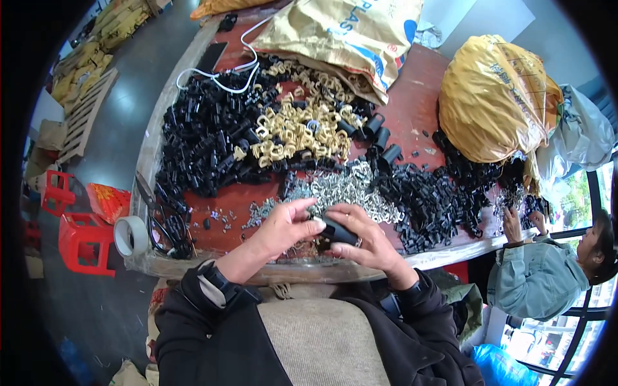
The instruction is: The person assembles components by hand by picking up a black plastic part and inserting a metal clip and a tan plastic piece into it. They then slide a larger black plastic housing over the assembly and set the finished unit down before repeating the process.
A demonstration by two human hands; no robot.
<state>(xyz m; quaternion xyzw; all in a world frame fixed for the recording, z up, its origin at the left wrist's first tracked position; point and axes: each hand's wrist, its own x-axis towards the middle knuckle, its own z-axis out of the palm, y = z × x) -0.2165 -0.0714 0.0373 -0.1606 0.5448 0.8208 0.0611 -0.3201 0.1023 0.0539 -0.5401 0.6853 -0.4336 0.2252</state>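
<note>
Near the table's front edge, my right hand wraps its fingers and thumb round a black plastic cylinder, tilted with its left end toward my other hand. My left hand is closed in a pinch at that end, its thumb against the cylinder; whatever lies between those fingertips is too small to make out. Just beyond my hands lies a heap of small silvery metal pieces. Behind it are tan plastic clips, with a pile of black plastic parts to the left and small black pieces to the right.
A large printed sack lies at the back, a white cable beside it. A full yellow sack stands at right, near a co-worker. A tape roll sits at the left corner; red stools stand beyond.
</note>
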